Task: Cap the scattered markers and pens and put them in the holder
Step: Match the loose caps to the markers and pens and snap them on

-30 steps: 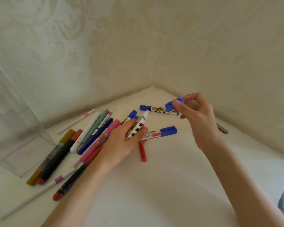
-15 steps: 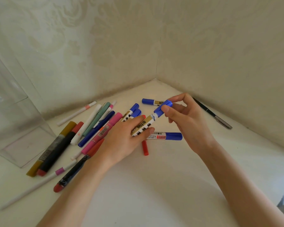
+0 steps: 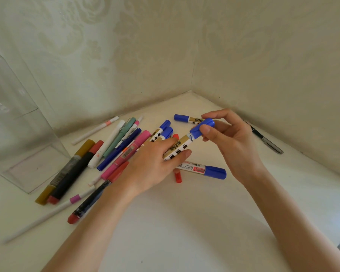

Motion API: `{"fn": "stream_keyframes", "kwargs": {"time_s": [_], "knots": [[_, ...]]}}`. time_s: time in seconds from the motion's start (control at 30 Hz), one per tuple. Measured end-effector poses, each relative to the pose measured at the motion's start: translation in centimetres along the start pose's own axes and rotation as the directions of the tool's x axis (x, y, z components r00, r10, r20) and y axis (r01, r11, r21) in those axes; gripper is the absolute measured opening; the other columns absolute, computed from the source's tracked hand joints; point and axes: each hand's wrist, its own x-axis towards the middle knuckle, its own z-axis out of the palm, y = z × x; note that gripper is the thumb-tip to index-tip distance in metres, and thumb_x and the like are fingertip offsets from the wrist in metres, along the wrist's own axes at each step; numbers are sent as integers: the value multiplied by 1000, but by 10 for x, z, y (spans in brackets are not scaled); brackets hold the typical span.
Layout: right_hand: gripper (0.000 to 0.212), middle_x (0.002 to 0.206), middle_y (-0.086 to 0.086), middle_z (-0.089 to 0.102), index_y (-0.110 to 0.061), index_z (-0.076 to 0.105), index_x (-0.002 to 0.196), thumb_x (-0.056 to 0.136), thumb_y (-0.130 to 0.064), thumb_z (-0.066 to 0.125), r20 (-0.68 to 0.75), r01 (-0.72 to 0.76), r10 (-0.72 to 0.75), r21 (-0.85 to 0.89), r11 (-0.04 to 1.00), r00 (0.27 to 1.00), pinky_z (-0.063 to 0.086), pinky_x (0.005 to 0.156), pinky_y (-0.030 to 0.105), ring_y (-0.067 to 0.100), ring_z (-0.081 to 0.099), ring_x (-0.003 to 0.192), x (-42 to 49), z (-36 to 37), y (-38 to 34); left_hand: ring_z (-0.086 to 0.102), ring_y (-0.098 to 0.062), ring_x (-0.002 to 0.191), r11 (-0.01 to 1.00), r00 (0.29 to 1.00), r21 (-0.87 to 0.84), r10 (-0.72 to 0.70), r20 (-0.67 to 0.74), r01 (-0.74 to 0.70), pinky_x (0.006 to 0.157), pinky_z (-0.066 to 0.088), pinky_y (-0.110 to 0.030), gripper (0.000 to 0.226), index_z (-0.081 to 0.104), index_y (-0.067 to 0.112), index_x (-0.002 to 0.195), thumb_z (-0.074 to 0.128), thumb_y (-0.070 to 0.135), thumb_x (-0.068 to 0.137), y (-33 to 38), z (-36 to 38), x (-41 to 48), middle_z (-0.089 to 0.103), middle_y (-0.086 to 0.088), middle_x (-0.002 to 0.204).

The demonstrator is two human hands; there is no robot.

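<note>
Both forearms come in from the bottom edge over the white table (image 3: pixel 185 222). Left hand (image 3: pixel 151 165) lies palm down, thumb and fingers clamped round the gold-and-white marker (image 3: pixel 178 149), which is tilted up to the right. Right hand (image 3: pixel 232 146) pinches the blue cap (image 3: pixel 202 127) between thumb and forefinger, other fingers loosely curled.

Delta: 1 s ago the cap was held clear of the marker. Now it sits over the nib end (a strip of inky neck still shows).

Under the hands lie a capped blue marker (image 3: pixel 202 170) and a red pen (image 3: pixel 178 176). The pen pile (image 3: pixel 114 150) is left of the hand and partly hidden by it. The clear holder (image 3: pixel 28 146) stands far left, well apart. Beyond them are another blue marker (image 3: pixel 185 118) and a black pen (image 3: pixel 267 141) by the wall.
</note>
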Motion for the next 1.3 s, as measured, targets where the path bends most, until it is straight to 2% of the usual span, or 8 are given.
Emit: {"fn": "stream_keyframes", "kwargs": {"time_s": [0.4, 0.57, 0.67, 0.8, 0.87, 1.0, 1.13, 1.3], "knots": [[18, 70, -12, 67, -14, 60, 90, 82, 3, 62, 10, 65, -64, -86, 994, 998, 46, 67, 14, 1, 61, 68, -2, 9, 6, 60, -18, 66, 964, 988, 264, 79, -132, -41, 61, 49, -42, 45, 58, 19, 91, 31, 55, 83, -2, 8, 2, 64, 0, 71], [12, 73, 7, 66, -18, 62, 96, 87, -10, 61, 25, 24, -19, -231, 973, 1000, 47, 68, 35, 23, 54, 63, 1, 5, 9, 56, -12, 59, 965, 992, 259, 70, -106, -40, 53, 44, -28, 29, 50, 21, 87, 44, 49, 89, 3, 12, 2, 58, 3, 67], [12, 76, 10, 66, -24, 63, 99, 89, -18, 59, -30, 55, -69, -339, 939, 997, 47, 73, 39, 33, 56, 72, 6, -6, 6, 50, -4, 52, 999, 1000, 25, 21, -14, -21, 45, 38, -15, 32, 51, 22, 95, 45, 52, 87, 14, 13, 6, 49, 6, 62], [13, 66, -12, 59, -17, 61, 97, 89, -13, 52, -449, 67, -69, -21, 998, 891, 44, 71, 24, 7, 53, 66, 18, -45, -2, 47, -1, 70, 942, 974, -268, -166, 156, 203, 53, 42, -8, 16, 40, 32, 111, 39, 38, 95, 16, 13, -1, 54, 2, 92], [11, 68, -7, 58, -14, 56, 99, 90, -10, 52, -527, -63, 8, -87, 994, 850, 43, 65, 22, 4, 51, 59, 21, -58, 2, 49, -7, 73, 955, 973, -195, -208, 103, 225, 56, 41, -12, 14, 42, 28, 111, 37, 27, 98, 11, 14, -4, 57, -5, 97], [9, 74, 6, 63, -14, 52, 90, 87, -18, 60, -343, -398, 266, -404, 824, 901, 40, 59, 30, 14, 53, 58, 17, -48, 24, 53, -10, 67, 987, 983, 44, -148, -112, 154, 55, 47, -20, 18, 47, 15, 109, 42, 26, 95, 20, 26, -9, 54, -1, 87], [19, 80, 5, 67, -19, 52, 94, 87, -36, 59, -233, -347, 259, -680, 646, 938, 48, 61, 32, 21, 63, 72, 13, -31, 34, 43, -6, 58, 948, 968, 266, -115, -225, 175, 43, 32, -14, 23, 46, 11, 109, 42, 28, 94, 39, 45, -11, 45, 5, 83], [25, 82, -1, 61, -20, 53, 101, 88, -42, 56, -208, -315, 247, -763, 564, 946, 41, 57, 22, 10, 56, 69, 11, -24, 44, 47, -10, 68, 879, 978, 442, -110, -179, 180, 46, 28, -15, 42, 36, 15, 127, 37, 41, 95, 40, 56, -6, 54, -2, 113]]}}
